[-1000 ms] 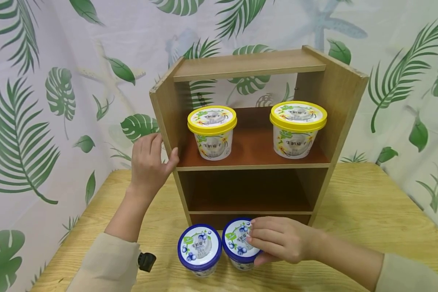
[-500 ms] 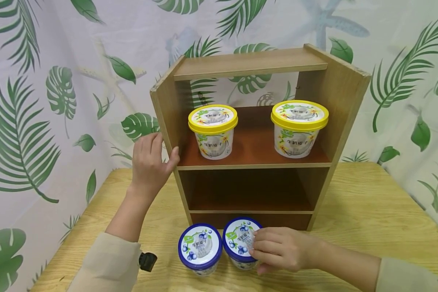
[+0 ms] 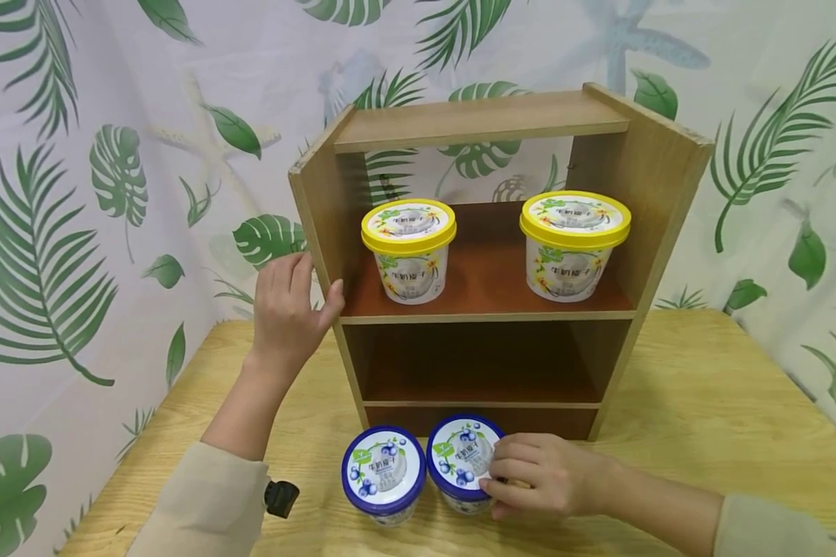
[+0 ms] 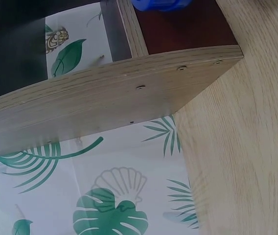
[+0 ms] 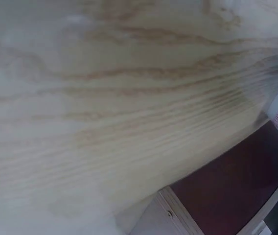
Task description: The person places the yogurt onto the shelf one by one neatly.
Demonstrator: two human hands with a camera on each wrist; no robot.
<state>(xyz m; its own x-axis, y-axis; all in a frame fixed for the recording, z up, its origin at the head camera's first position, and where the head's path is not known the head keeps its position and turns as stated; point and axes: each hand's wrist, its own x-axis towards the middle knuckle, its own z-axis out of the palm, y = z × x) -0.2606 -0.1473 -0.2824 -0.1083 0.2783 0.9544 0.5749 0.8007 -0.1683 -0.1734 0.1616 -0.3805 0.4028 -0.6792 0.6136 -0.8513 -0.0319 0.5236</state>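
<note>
Two tubs with blue lids and blueberry prints stand side by side on the table before a small wooden shelf (image 3: 484, 316). My right hand (image 3: 546, 476) is at the right side of the right blue-lidded tub (image 3: 460, 452), its loosely bent fingertips over the lid's edge; firm contact cannot be told. The left blue-lidded tub (image 3: 385, 468) stands untouched. My left hand (image 3: 286, 309) rests against the shelf's left side panel (image 3: 320, 220), thumb at its front edge and fingers along its outer face. Neither wrist view shows its hand.
On the upper level stand a left yellow-lidded tub (image 3: 409, 251) and a right yellow-lidded tub (image 3: 573, 246), apart. Below is a dark middle compartment (image 3: 484, 360). A leaf-printed cloth (image 3: 202, 70) hangs behind the wooden table (image 3: 710, 387).
My right hand has drawn back a little to the right, uncovering more of the right blue lid. The tubs and my left hand keep their places.
</note>
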